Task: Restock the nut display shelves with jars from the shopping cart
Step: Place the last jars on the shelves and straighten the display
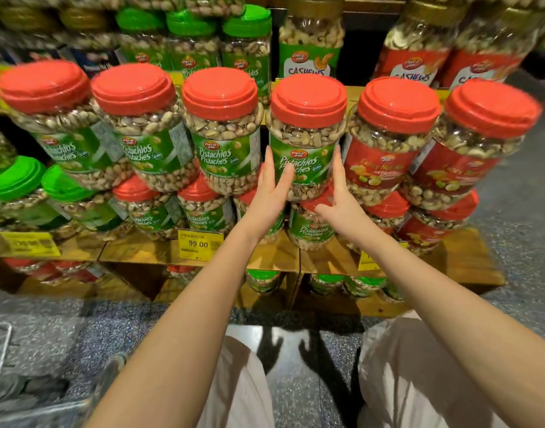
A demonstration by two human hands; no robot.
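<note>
A pistachio jar (305,149) with a red lid and green label stands in the upper row of the display, stacked on a lower pistachio jar (311,233). My left hand (271,186) lies flat against its left side, fingers straight, thumb across the front of the label. My right hand (339,193) is at its right side with straight fingers pointing up, squeezed between it and a red-labelled fancy nut mix jar (385,156). Three more red-lidded pistachio jars (221,140) fill the row to the left.
The wooden shelf (147,251) carries a yellow price tag (200,244) reading 99.00. Green-lidded jars (14,186) stand at the left, cashew jars (311,41) on the shelf above. A blurred cart edge (2,359) shows at bottom left on the speckled floor.
</note>
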